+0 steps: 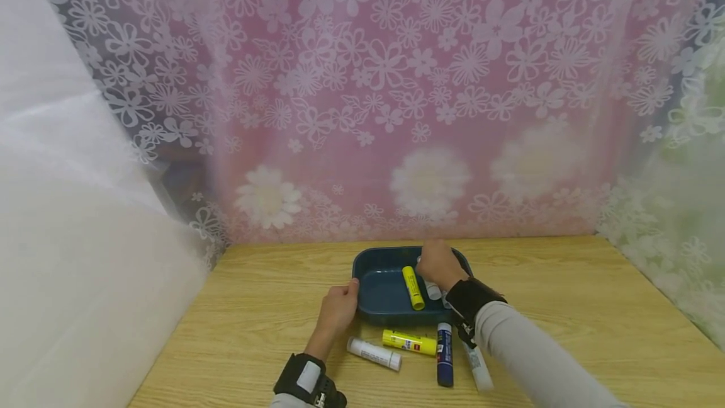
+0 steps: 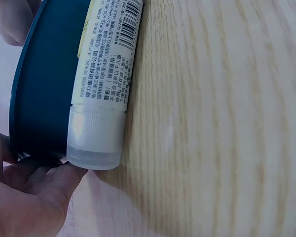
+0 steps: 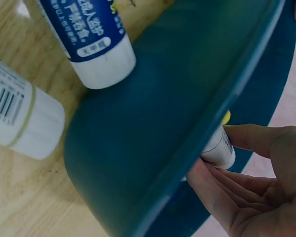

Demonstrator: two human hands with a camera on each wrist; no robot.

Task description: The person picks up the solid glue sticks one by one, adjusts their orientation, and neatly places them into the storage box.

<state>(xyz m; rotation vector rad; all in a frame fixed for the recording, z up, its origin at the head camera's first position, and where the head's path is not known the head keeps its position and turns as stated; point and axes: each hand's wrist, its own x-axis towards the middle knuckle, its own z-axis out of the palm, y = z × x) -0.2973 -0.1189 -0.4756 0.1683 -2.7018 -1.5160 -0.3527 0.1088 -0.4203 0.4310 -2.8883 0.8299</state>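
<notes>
A dark teal tray (image 1: 374,294) sits on the table. My left hand (image 1: 338,308) grips its left side, thumb at the rim. Inside the tray, my right hand (image 1: 440,264) pinches the end of a white glue stick (image 3: 220,151) between thumb and fingers. A yellow glue stick (image 1: 413,288) lies in the tray to the left of that hand. The hand partly hides white sticks at the tray's right side. In front of the tray lie a white glue stick (image 1: 374,354), a yellow one (image 1: 416,342), a blue one (image 1: 445,357) and another white one (image 1: 479,369).
The wood-grain table (image 1: 272,307) extends to both sides of the tray. A pink flowered curtain (image 1: 362,112) hangs behind its back edge. White sheeting (image 1: 85,225) closes the left side, and flowered sheeting (image 1: 680,219) the right.
</notes>
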